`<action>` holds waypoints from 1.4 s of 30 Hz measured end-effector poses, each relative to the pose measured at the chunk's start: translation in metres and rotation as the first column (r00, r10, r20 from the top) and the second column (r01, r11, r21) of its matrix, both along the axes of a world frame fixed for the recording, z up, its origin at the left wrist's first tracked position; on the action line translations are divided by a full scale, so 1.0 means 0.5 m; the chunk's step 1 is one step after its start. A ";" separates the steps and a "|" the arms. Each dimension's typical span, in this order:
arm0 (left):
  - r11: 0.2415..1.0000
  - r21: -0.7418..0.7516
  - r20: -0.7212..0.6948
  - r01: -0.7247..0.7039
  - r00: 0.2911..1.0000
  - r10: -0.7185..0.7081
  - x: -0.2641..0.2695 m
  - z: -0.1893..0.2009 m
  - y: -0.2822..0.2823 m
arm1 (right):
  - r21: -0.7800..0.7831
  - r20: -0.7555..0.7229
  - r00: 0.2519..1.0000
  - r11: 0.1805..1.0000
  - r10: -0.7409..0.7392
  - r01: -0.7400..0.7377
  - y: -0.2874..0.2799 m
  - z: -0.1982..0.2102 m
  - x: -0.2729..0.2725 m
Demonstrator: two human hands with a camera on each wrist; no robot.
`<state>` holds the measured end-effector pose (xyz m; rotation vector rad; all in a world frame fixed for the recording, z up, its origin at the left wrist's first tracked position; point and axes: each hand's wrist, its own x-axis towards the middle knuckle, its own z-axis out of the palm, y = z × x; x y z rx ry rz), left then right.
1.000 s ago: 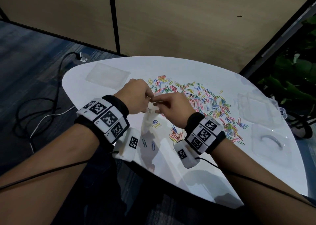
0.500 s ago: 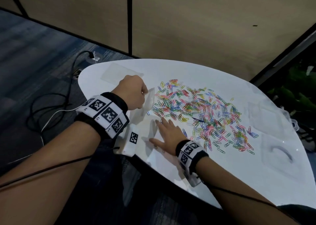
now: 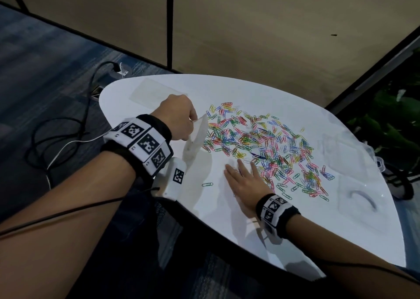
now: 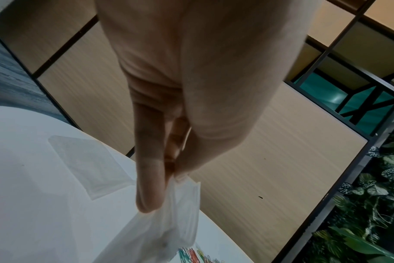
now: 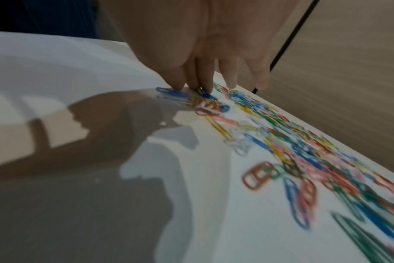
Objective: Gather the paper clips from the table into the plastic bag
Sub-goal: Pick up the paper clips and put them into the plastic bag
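Coloured wire paper clips (image 3: 261,144) are being pressed by the flat right hand (image 3: 246,181) (best swept together); the clear plastic bag (image 3: 196,137) is being pinched by the left hand (image 3: 176,119).

Bare white table (image 3: 204,210) is lying open along the near edge, broken only by one stray clip (image 3: 207,184). The coloured paper clips (image 3: 268,146) are covering the middle. The left hand (image 3: 175,119) is dangling the plastic bag (image 3: 196,137) just beside the pile's left edge, and the right hand (image 3: 246,180) is lying flat against its near side. Clear, seemingly plastic pieces (image 3: 354,196) are occupying the right end, and another clear sheet (image 3: 154,92) is lying at the far left.
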<state>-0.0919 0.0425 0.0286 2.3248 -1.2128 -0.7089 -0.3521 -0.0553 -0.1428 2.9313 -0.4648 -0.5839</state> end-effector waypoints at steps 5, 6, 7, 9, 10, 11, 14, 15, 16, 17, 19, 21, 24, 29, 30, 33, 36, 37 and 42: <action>0.999 0.043 0.031 0.033 0.999 -0.034 -0.003 -0.006 -0.005 | 0.124 -0.062 0.991 0.984 -0.121 0.128 -0.017 -0.019 -0.007; 0.998 0.048 0.033 0.036 0.999 -0.038 -0.004 -0.007 -0.005 | 0.126 -0.035 0.994 0.986 -0.102 0.105 -0.024 -0.028 -0.006; 0.998 0.055 0.034 0.041 0.999 -0.043 -0.006 -0.008 -0.007 | 0.148 0.008 0.993 0.982 -0.119 0.116 -0.029 -0.032 -0.006; 0.996 0.070 0.035 0.055 0.998 -0.057 -0.011 -0.010 -0.010 | 0.157 0.092 0.983 0.978 -0.156 0.140 -0.038 -0.036 -0.003; 0.995 0.078 0.038 0.066 0.997 -0.069 -0.014 -0.013 -0.012 | 0.142 0.121 0.979 0.979 -0.161 0.144 -0.039 -0.030 0.000; 0.994 0.084 0.039 0.076 0.996 -0.080 -0.016 -0.015 -0.013 | 0.133 0.138 0.977 0.981 -0.160 0.142 -0.039 -0.017 0.006; 0.992 0.082 0.025 0.101 0.994 -0.103 -0.026 -0.017 -0.018 | 0.236 0.247 0.921 0.941 -0.301 0.244 -0.059 0.014 0.017; 0.991 0.080 0.019 0.108 0.994 -0.110 -0.029 -0.017 -0.020 | 0.303 0.274 0.876 0.900 -0.397 0.313 -0.064 0.028 0.020; 0.990 0.079 0.014 0.116 0.993 -0.117 -0.034 -0.016 -0.022 | 0.372 0.313 0.809 0.848 -0.497 0.377 -0.071 0.040 0.022; 0.989 0.077 0.009 0.122 0.992 -0.123 -0.038 -0.016 -0.024 | 0.440 0.324 0.728 0.778 -0.604 0.449 -0.075 0.054 0.024; 0.988 0.072 -0.006 0.135 0.991 -0.135 -0.046 -0.018 -0.028 | 0.592 0.257 0.523 0.560 -0.812 0.579 -0.093 0.075 0.024; 0.986 0.065 -0.020 0.155 0.988 -0.154 -0.055 -0.022 -0.033 | 0.753 0.106 0.324 0.289 -0.940 0.591 -0.118 0.093 0.021; 0.983 0.056 -0.023 0.174 0.985 -0.173 -0.064 -0.028 -0.040 | 0.967 -0.103 0.126 -0.070 -0.987 0.246 -0.143 0.132 0.030; 0.983 0.036 -0.010 0.182 0.983 -0.182 -0.074 -0.031 -0.050 | 0.893 -0.324 0.211 -0.371 -0.922 -0.253 -0.118 0.225 0.086; 0.982 0.036 -0.003 0.186 0.983 -0.186 -0.076 -0.034 -0.051 | 0.874 -0.337 0.257 -0.402 -0.906 -0.274 -0.104 0.236 0.098; 0.978 0.033 0.023 0.208 0.978 -0.209 -0.082 -0.039 -0.053 | 0.889 -0.321 0.322 -0.400 -0.891 -0.222 -0.054 0.235 0.132; 0.974 0.023 0.026 0.225 0.974 -0.226 -0.091 -0.037 -0.053 | 0.956 -0.236 0.278 -0.274 -0.931 -0.106 -0.025 0.219 0.152; 0.974 0.017 0.017 0.225 0.974 -0.225 -0.094 -0.035 -0.052 | 0.972 -0.198 0.260 -0.223 -0.945 -0.070 -0.022 0.213 0.156; 0.974 0.001 -0.015 0.227 0.974 -0.227 -0.101 -0.036 -0.047 | 0.992 0.004 0.295 0.042 -0.955 0.123 -0.009 0.197 0.170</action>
